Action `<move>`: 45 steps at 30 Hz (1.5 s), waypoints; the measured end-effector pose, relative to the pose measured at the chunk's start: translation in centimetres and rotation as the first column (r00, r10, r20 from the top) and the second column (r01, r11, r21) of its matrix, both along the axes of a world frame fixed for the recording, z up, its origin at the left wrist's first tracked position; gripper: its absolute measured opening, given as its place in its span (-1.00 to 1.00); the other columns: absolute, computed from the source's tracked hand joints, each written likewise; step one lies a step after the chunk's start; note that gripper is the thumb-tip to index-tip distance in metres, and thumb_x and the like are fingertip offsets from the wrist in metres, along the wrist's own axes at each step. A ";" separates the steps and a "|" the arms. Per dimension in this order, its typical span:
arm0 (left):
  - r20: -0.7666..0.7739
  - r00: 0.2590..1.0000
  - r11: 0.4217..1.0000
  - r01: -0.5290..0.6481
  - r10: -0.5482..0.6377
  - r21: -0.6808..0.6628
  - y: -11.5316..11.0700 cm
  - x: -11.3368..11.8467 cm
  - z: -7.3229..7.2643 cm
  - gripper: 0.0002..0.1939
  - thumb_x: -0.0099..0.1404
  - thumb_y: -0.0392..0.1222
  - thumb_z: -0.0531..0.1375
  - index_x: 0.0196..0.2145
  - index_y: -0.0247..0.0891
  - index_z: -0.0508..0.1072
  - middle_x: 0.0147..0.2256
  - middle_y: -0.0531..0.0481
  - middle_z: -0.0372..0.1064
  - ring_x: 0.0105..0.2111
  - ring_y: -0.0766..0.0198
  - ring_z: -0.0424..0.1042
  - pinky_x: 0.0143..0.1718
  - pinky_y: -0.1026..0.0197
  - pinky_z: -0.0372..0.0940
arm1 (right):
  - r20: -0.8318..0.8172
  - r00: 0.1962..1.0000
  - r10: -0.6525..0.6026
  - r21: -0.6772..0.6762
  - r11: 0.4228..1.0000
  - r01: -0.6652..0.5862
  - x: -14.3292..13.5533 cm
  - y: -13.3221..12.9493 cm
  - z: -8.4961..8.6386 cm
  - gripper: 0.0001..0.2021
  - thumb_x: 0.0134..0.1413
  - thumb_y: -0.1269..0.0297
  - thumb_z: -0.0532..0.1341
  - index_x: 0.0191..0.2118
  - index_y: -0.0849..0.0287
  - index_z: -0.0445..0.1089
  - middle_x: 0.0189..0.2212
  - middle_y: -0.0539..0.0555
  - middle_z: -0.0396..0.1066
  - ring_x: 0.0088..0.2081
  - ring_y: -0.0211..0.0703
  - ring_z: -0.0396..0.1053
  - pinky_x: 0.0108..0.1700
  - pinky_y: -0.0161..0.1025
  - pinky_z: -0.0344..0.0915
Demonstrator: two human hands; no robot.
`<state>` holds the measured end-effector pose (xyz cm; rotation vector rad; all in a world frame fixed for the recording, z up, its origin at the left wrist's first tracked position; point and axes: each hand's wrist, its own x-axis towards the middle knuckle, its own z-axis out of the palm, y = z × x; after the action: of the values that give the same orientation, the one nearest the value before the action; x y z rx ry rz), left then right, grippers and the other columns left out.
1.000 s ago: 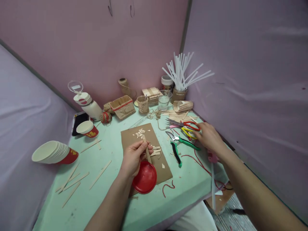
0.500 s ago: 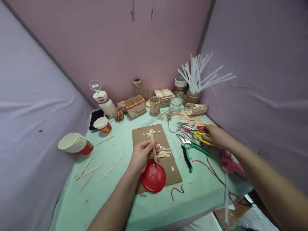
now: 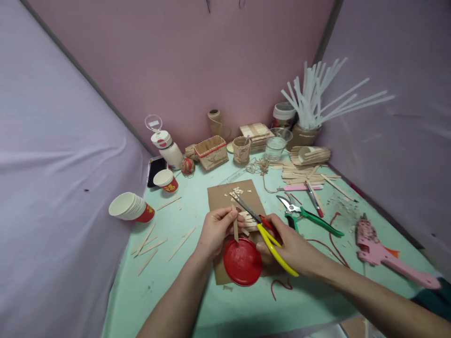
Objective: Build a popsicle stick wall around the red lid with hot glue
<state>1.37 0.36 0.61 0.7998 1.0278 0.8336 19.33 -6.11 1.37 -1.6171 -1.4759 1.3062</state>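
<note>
My left hand (image 3: 220,230) pinches a wooden craft stick (image 3: 235,225) upright between thumb and fingers. The stick's lower end is over a round red lid (image 3: 243,263). From the right, my right hand (image 3: 292,244) grips scissors (image 3: 269,244) with yellow and red handles. Their blades point up and left, close by the stick's top; whether they touch it I cannot tell. Beneath both hands is a brown cardboard sheet (image 3: 220,197). Small cut wood chips (image 3: 237,192) lie on it past the stick, and short stick pieces (image 3: 249,220) are partly hidden behind the scissors.
Green-handled pruning shears (image 3: 306,213) and a pink glue gun (image 3: 378,253) lie at right. Loose sticks (image 3: 299,173) and a jar of white glue sticks (image 3: 306,134) stand behind. Paper cups (image 3: 132,206) are at left, a water bowl (image 3: 276,145) at the back.
My right hand has brought the scissors from the tools at the right to the stick in my left hand. The view has shifted, so the table's things appear farther right.
</note>
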 end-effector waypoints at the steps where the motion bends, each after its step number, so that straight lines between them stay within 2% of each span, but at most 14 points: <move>1: -0.009 1.000 1.000 0.007 -0.007 0.006 0.1 -0.2 0.0 -0.65 0.00 0.01 0.39 -0.47 -0.38 0.51 -0.55 -0.06 0.46 -0.63 0.37 0.37 -0.59 0.35 0.25 | -0.007 1.000 0.013 -0.008 1.000 -0.013 -0.2 0.2 0.0 -0.66 -0.11 0.14 0.31 -0.20 0.10 0.28 -0.35 -0.03 0.45 -0.36 -0.15 0.35 -0.30 -0.26 0.25; 6: -0.061 0.998 0.999 0.034 -0.035 -0.013 0.7 -0.8 -0.4 -0.67 0.00 0.02 0.38 -0.51 -0.34 0.50 -0.52 -0.05 0.48 -0.62 0.37 0.37 -0.56 0.35 0.22 | -0.038 0.998 0.045 -0.037 0.998 -0.047 -0.6 1.1 -0.7 -0.60 -0.12 0.09 0.34 -0.14 0.09 0.29 -0.23 0.04 0.50 -0.24 -0.04 0.42 -0.20 -0.19 0.29; 11: -0.067 0.996 0.997 0.060 -0.063 -0.048 1.1 -1.0 -0.6 -0.68 0.02 0.02 0.37 -0.51 -0.33 0.51 -0.51 -0.06 0.49 -0.60 0.37 0.38 -0.56 0.36 0.20 | 0.022 0.998 0.063 -0.078 0.995 -0.061 -0.8 1.8 -0.9 -0.64 -0.13 0.10 0.33 -0.20 0.09 0.29 -0.28 0.03 0.51 -0.29 -0.04 0.43 -0.28 -0.22 0.27; 16: -0.069 0.995 0.996 0.067 -0.072 -0.065 1.3 -0.9 -0.4 -0.72 0.05 -0.03 0.36 -0.51 -0.35 0.51 -0.49 -0.09 0.49 -0.58 0.37 0.38 -0.55 0.37 0.23 | 0.002 0.997 0.082 -0.090 0.993 -0.081 -0.7 2.3 -1.1 -0.66 -0.15 0.11 0.34 -0.22 0.07 0.30 -0.32 0.01 0.52 -0.33 -0.06 0.43 -0.34 -0.25 0.24; 21: -0.076 0.993 0.994 0.083 -0.089 -0.073 1.2 -0.7 -0.4 -0.76 0.09 -0.07 0.34 -0.50 -0.35 0.52 -0.49 -0.08 0.49 -0.55 0.37 0.40 -0.52 0.38 0.26 | -0.049 0.998 0.031 -0.068 0.997 -0.034 -0.5 2.2 -1.7 -0.60 -0.23 0.12 0.39 -0.19 0.06 0.37 -0.38 0.03 0.53 -0.38 -0.05 0.42 -0.35 -0.24 0.24; 27: -0.081 0.994 0.993 0.068 -0.076 -0.092 1.2 -0.3 -0.5 -0.74 0.07 -0.06 0.36 -0.49 -0.36 0.53 -0.49 -0.09 0.50 -0.53 0.35 0.43 -0.47 0.36 0.33 | -0.057 0.997 0.047 -0.112 0.992 -0.053 -0.4 2.0 -2.2 -0.50 -0.23 0.12 0.40 -0.08 0.04 0.37 -0.35 0.05 0.53 -0.38 -0.02 0.42 -0.33 -0.21 0.25; 32: -0.091 0.994 0.990 0.054 -0.066 -0.127 1.1 0.0 -0.2 -0.69 0.01 -0.03 0.39 -0.49 -0.38 0.53 -0.49 -0.10 0.50 -0.53 0.33 0.45 -0.46 0.33 0.36 | -0.031 0.995 0.090 -0.131 0.987 -0.094 -0.3 2.1 -1.4 -0.47 -0.17 0.13 0.37 0.00 0.05 0.32 -0.29 0.07 0.53 -0.39 -0.05 0.42 -0.36 -0.23 0.23; 35: -0.098 0.993 0.988 0.056 -0.070 -0.141 1.1 0.1 -0.1 -0.67 -0.01 -0.01 0.40 -0.50 -0.39 0.52 -0.50 -0.09 0.49 -0.53 0.33 0.46 -0.45 0.33 0.36 | -0.007 0.981 0.192 -0.200 0.961 -0.189 -0.1 2.4 -0.4 -0.48 -0.12 0.11 0.33 0.01 0.09 0.26 -0.25 0.08 0.51 -0.34 -0.05 0.42 -0.35 -0.24 0.21; 38: -0.099 0.992 0.988 0.064 -0.078 -0.139 1.0 0.1 0.0 -0.66 0.00 0.00 0.39 -0.49 -0.39 0.52 -0.50 -0.08 0.49 -0.53 0.34 0.45 -0.46 0.34 0.34 | -0.002 0.962 0.273 -0.267 0.927 -0.263 -0.1 2.6 0.3 -0.56 -0.07 0.11 0.30 -0.07 0.12 0.23 -0.29 0.07 0.48 -0.33 -0.08 0.39 -0.36 -0.26 0.18; 45: -0.117 0.988 0.981 0.077 -0.099 -0.178 1.0 0.1 0.0 -0.63 -0.03 0.02 0.41 -0.48 -0.39 0.51 -0.49 -0.09 0.50 -0.54 0.33 0.46 -0.46 0.34 0.36 | -0.013 0.971 0.239 -0.280 0.931 -0.233 -0.5 2.5 -0.4 -0.67 0.02 0.08 0.24 -0.17 0.16 0.25 -0.31 0.09 0.46 -0.31 -0.08 0.37 -0.31 -0.24 0.20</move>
<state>1.47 1.37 0.65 0.7509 1.1513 0.6149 18.82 -3.66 1.01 -1.6679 -1.5945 1.7030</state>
